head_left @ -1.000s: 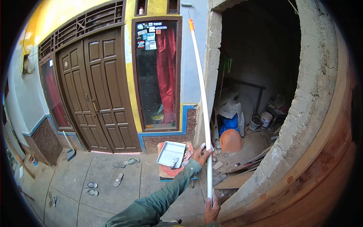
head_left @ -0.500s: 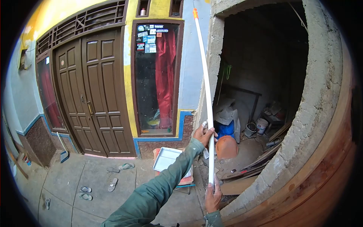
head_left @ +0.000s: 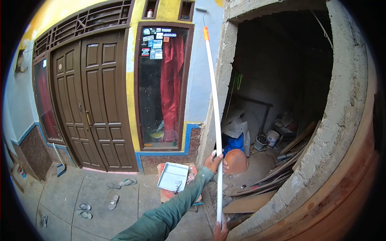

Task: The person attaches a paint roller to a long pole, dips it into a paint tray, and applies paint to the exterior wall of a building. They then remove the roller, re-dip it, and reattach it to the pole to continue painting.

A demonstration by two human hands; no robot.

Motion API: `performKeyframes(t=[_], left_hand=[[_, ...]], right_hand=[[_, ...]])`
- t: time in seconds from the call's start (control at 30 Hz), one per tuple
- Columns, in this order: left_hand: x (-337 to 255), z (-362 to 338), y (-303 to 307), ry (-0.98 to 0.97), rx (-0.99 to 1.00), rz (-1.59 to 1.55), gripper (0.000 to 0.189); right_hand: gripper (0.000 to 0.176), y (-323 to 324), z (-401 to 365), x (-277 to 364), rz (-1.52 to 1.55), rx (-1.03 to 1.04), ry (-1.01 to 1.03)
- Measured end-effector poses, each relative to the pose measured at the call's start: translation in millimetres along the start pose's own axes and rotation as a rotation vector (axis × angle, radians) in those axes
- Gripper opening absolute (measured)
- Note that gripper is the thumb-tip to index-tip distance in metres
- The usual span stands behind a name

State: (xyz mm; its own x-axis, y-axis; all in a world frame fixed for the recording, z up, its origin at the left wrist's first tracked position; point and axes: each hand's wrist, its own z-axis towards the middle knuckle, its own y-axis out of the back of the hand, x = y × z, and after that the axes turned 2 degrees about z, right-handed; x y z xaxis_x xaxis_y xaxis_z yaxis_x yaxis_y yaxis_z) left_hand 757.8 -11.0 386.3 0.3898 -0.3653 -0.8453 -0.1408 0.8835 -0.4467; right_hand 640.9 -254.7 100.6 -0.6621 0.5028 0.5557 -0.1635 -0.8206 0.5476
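Observation:
A paint roller [head_left: 202, 9] with an orange grip is fixed to the top of a long white pole [head_left: 213, 88]. The roller is against or very near the light blue wall strip [head_left: 205, 76] between window and doorway; contact cannot be made out. Partway up the pole, my left hand [head_left: 214, 162] is wrapped around it. Lower down, at the bottom edge of the view, my right hand [head_left: 220, 232] is closed around the pole's lower end, partly cut off. A white paint tray [head_left: 173, 176] rests below the window, left of my left hand.
A rough concrete doorway [head_left: 343, 80] opens on the right, with buckets [head_left: 272, 138], an orange rounded object [head_left: 236, 161] and planks [head_left: 265, 186] inside. Brown double doors [head_left: 92, 100] and a curtained window [head_left: 163, 88] stand left. Several sandals [head_left: 113, 202] lie on the paving.
The pole and both hands have moved down in the view, and the roller head has come into sight at the top. More of the paint tray shows. Both hands keep their hold.

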Motion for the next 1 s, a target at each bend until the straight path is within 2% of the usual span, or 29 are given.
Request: performKeyframes(t=[0.03,0.1,0.27,0.47,0.53,0.73,0.8,0.93,0.97,1.0], left_hand=[[0.4,-7.7,-4.4,0.019,-0.019,0.004,0.032],[20.1,-20.7,-8.1,-0.072,-0.018,0.066,0.026],[33.0,-58.6,-22.4,0.05,-0.06,-0.056,0.023],[9.5,-82.2,-50.3,0.045,-0.023,-0.144,0.021],[2.2,-88.1,-59.2,0.062,-0.091,-0.131,0.021],[-27.5,-110.1,-79.0,-0.078,-0.123,-0.084,0.02],[-38.3,-116.4,-86.6,-0.066,-0.15,-0.057,0.021],[-58.1,-127.6,-101.1,-0.195,-0.211,-0.033,0.024],[-66.5,-133.8,-107.6,-0.222,-0.221,-0.015,0.024],[-76.1,-140.6,-112.8,-0.247,-0.232,0.004,0.024]], right_hand=[[0.034,-6.5,-3.5,-3.5,-0.008,-0.03,-0.021],[0.034,-16.2,2.4,-11.4,-0.044,-0.04,0.014],[0.036,-28.5,11.6,-11.4,-0.221,-0.011,0.163],[0.039,-19.7,-2.6,-8.3,-0.434,0.036,0.323],[0.039,-10.0,-7.2,-9.0,-0.508,0.042,0.38],[0.042,17.2,-13.7,-10.8,-0.692,0.029,0.573],[0.043,29.3,-19.9,-12.3,-0.755,0.019,0.624],[0.044,56.6,-33.4,-8.4,-0.873,0.001,0.723],[0.044,64.0,-36.8,-4.3,-0.861,-0.004,0.722],[0.044,76.6,-36.7,8.3,-0.332,0.204,0.337]])
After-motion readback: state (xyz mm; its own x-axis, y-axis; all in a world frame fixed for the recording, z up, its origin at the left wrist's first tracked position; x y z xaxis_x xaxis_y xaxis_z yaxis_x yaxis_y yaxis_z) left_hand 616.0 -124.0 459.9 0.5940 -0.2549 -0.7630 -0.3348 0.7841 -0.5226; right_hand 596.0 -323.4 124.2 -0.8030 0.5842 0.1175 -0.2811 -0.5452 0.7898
